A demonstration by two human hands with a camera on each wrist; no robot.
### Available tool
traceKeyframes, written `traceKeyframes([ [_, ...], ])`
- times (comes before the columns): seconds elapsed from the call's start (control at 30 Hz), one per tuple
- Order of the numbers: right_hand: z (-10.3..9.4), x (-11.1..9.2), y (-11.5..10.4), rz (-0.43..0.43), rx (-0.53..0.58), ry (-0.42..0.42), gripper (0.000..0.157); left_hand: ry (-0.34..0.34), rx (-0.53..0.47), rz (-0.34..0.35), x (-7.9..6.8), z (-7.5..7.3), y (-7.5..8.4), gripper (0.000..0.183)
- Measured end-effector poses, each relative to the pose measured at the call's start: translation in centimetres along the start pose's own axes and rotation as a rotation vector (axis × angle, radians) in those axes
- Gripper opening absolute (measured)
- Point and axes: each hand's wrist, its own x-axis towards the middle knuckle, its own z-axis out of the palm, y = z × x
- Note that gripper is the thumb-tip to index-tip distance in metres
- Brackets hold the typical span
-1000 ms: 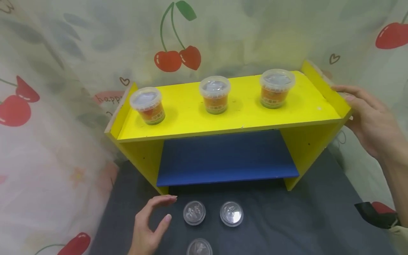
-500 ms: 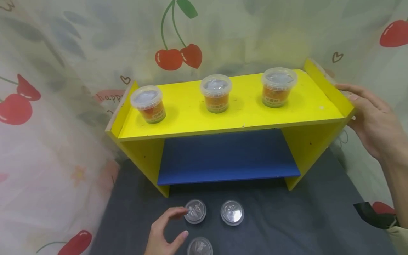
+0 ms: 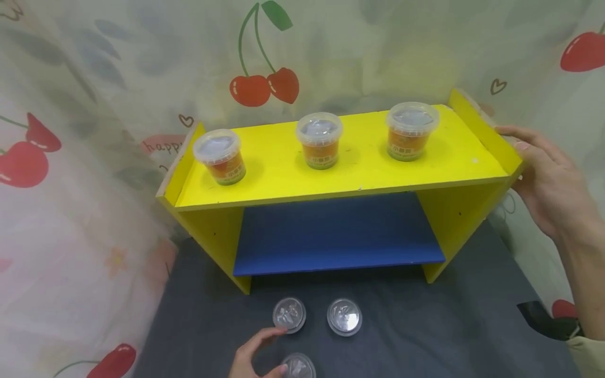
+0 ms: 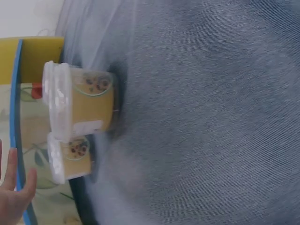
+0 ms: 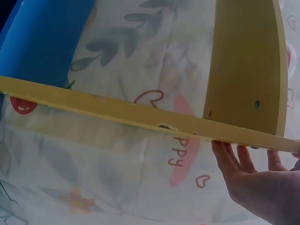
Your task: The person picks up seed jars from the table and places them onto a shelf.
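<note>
My left hand (image 3: 250, 357) reaches in at the bottom, thumb and index finger apart, beside the lidded clear cups on the cloth. In the head view its index fingertip overlaps the rim of the back left cup (image 3: 289, 315), and its thumb overlaps the edge of the nearest cup (image 3: 300, 367). A third cup (image 3: 344, 317) stands to the right. From the left wrist, the cups (image 4: 91, 105) show yellow sides, with the left hand (image 4: 16, 187) apart from them. My right hand (image 3: 548, 178) touches the yellow shelf's (image 3: 472, 178) right side panel; its fingertips rest against the outer face (image 5: 187, 123).
On the yellow top board stand three lidded cups with orange labels: left (image 3: 221, 157), middle (image 3: 320, 142) and right (image 3: 410, 131). A blue lower board (image 3: 340, 231) spans the shelf. Dark cloth (image 3: 425, 325) covers the table, and a cherry-print curtain (image 3: 354, 47) hangs behind.
My left hand has moved right and toward me, from left of the cups to the nearest cup's edge. My right hand stays on the shelf panel. The cups stay put.
</note>
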Motion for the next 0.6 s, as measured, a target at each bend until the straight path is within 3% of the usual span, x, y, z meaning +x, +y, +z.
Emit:
traceKeyframes([
  [0.33,0.3,0.0,0.1,0.021,0.044,0.023,0.04,-0.004,0.05,0.014,-1.6,0.5,-2.6,0.068],
  [0.6,0.6,0.2,0.3,0.017,0.033,0.037,0.04,-0.142,-0.07,0.053,-2.4,0.6,-5.0,0.073],
])
